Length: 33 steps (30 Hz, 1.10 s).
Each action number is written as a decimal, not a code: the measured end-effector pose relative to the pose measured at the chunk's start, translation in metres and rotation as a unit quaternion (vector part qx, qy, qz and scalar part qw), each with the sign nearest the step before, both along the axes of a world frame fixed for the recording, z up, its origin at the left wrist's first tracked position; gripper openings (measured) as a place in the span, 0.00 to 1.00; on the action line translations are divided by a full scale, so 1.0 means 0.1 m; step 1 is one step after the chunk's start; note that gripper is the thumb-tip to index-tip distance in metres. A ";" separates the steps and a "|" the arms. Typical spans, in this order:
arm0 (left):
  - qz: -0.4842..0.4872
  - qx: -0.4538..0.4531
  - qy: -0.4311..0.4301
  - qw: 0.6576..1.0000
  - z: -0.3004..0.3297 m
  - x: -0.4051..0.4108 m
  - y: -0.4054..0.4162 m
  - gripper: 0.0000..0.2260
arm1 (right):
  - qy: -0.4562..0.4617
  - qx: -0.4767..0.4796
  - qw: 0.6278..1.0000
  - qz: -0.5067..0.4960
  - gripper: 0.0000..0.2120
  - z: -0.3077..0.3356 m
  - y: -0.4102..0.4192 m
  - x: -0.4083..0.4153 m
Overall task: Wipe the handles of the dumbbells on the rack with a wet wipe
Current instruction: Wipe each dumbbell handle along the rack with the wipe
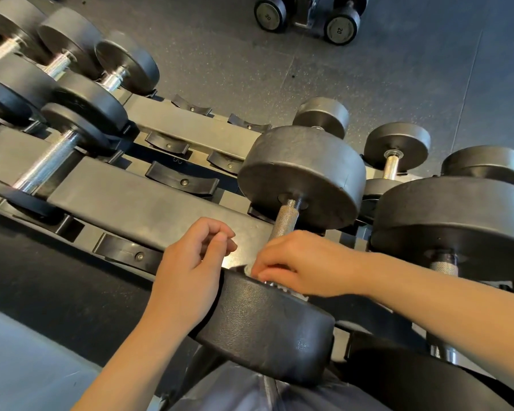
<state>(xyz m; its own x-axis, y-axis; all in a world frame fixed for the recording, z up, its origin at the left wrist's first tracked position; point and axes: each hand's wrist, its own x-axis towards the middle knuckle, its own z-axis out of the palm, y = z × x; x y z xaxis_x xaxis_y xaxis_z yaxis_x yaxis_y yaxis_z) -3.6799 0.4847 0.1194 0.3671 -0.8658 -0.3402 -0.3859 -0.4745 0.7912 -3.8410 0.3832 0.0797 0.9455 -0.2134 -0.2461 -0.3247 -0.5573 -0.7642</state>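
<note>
Floor: dark speckled rubber flooring [235, 54] with a thin seam running down the right side | Top edge: two black round weights on the floor, each marked 20 [304, 17], joined by metal, partly cut off by the frame | Bottom edge: grey fabric clothing [250, 393], partly visible

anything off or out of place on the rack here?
Nothing spilled or broken. Several cradles on the rack sit empty between the dumbbells, and two dumbbells stand on the floor beyond the rack. The right hand covers the handle; the wipe is barely visible.
</note>
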 end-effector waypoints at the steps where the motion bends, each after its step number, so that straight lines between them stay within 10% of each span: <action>1: 0.001 0.000 0.002 1.000 0.00 0.00 0.00 0.07 | 0.006 -0.084 0.996 -0.020 0.10 0.00 -0.06 -0.01; 5: -0.002 0.005 0.003 1.000 0.00 0.01 0.00 0.08 | 0.130 -0.312 0.939 -0.068 0.16 -0.01 -0.22 0.00; 11: 0.009 0.010 0.011 1.000 0.03 -0.02 -0.01 0.06 | 0.070 -0.171 0.973 -0.134 0.12 -0.12 -0.23 -0.04; 15: 0.009 0.017 0.009 1.000 0.04 -0.02 -0.02 0.04 | -0.021 -0.035 0.999 -0.007 0.08 -0.02 0.11 0.00; 23: 0.015 0.019 0.009 1.000 0.03 -0.02 -0.01 0.03 | 0.098 -0.289 0.946 -0.104 0.20 -0.16 -0.28 -0.10; 33: -0.001 0.018 -0.016 1.000 0.03 -0.02 0.00 0.02 | -0.007 -0.055 0.991 -0.119 0.06 -0.10 -0.04 -0.07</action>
